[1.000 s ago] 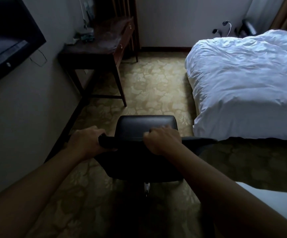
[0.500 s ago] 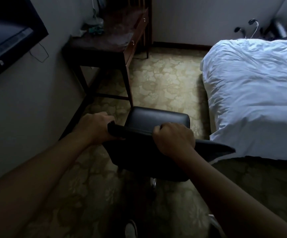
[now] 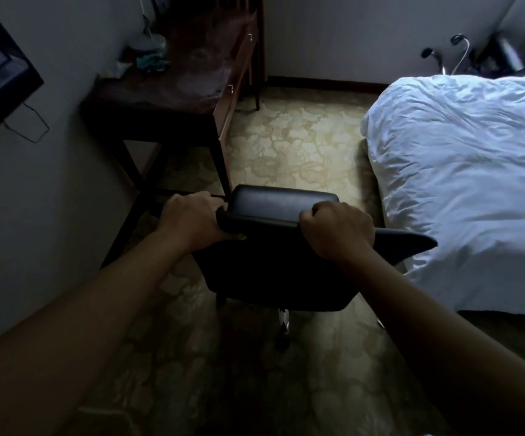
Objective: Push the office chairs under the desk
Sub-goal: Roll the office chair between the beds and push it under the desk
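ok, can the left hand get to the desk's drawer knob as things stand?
Probably not right away. The left hand grips the top edge of the chair backrest, so it is occupied. The drawer knob sits well ahead on the desk front; the path past the chair looks open once the hand lets go.

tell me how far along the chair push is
Done: nothing yet; the office chair stands on the carpet short of the desk, not under it. In hand: the left hand and right hand both grip the top of the backrest. Left: turn it toward the desk opening and roll it in. Only one chair is in view.
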A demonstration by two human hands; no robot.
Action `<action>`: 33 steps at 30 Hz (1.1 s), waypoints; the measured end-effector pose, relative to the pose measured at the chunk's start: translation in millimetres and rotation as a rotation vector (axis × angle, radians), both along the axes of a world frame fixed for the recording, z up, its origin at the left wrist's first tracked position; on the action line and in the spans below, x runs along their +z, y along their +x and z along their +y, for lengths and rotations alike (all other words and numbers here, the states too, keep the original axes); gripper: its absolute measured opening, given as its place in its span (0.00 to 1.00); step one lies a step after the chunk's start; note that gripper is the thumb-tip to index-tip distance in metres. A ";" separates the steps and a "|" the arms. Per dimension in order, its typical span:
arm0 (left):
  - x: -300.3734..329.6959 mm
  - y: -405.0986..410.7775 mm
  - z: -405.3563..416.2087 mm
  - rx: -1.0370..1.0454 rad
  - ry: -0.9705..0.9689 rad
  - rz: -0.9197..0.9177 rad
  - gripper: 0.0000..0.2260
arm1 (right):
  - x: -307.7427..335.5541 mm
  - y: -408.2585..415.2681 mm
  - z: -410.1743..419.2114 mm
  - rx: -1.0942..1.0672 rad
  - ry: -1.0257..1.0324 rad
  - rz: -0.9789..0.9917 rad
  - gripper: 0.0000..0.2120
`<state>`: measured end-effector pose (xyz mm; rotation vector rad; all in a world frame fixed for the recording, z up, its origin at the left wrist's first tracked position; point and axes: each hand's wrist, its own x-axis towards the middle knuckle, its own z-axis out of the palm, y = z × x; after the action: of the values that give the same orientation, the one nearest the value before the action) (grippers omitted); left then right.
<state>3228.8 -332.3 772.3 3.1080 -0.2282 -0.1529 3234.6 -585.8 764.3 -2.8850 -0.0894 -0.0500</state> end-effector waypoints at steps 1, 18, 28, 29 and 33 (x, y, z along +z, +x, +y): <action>1.7 16.5 1.6 0.010 0.015 0.012 0.31 | -1.4 17.3 2.2 0.003 0.002 -0.007 0.16; 12.3 217.9 -27.2 0.244 0.019 0.098 0.27 | -4.7 253.9 -13.7 0.171 0.130 -0.047 0.18; -5.5 270.7 -117.2 0.372 0.009 -0.074 0.31 | 2.3 347.2 -101.3 0.326 0.061 -0.131 0.18; -6.1 278.3 -131.0 0.383 0.019 -0.082 0.31 | 0.9 361.1 -112.4 0.349 0.054 -0.141 0.18; -6.1 312.8 -194.8 0.398 0.024 -0.127 0.28 | -0.4 421.0 -164.8 0.382 0.014 -0.195 0.18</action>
<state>3541.6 -527.1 766.2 3.1087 0.3922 0.0500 3655.6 -750.6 763.9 -2.7877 -0.6684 -0.2573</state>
